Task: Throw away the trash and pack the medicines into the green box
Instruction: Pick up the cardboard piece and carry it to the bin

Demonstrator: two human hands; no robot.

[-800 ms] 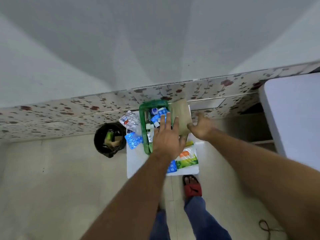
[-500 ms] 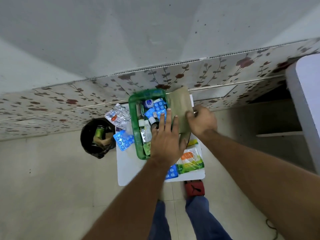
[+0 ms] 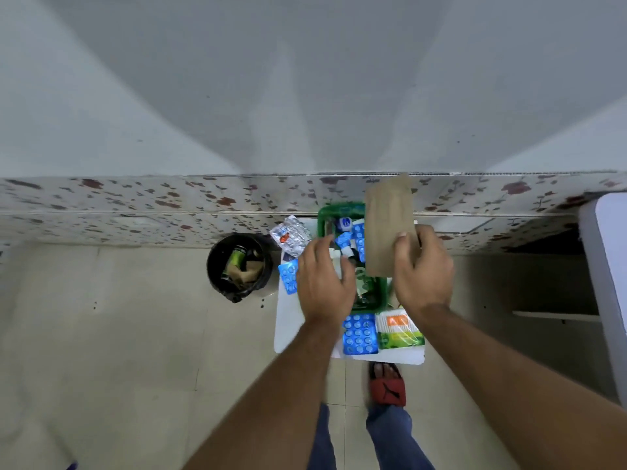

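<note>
A green box (image 3: pixel 325 215) sits on a small white table (image 3: pixel 288 330), with blue blister packs and small bottles inside. My right hand (image 3: pixel 422 269) is shut on a brown paper packet (image 3: pixel 388 225), held upright over the box's right side. My left hand (image 3: pixel 324 279) hovers over the box's left edge, fingers apart and holding nothing. A blue blister pack (image 3: pixel 359 334) and a green-and-orange packet (image 3: pixel 400 329) lie on the table's near part. Silver blister strips (image 3: pixel 291 235) and another blue blister pack (image 3: pixel 288 276) lie left of the box.
A black trash bin (image 3: pixel 239 266) with brown scraps and a green bottle stands on the tiled floor left of the table. A flowered wall panel (image 3: pixel 169 205) runs behind. A white surface (image 3: pixel 607 266) sits at the right edge. My red sandal (image 3: pixel 386 388) is below the table.
My right hand has taken hold of the brown packet and lifted it upright above the box. My left hand has shifted left, off the box's middle, uncovering the near blue blister pack.
</note>
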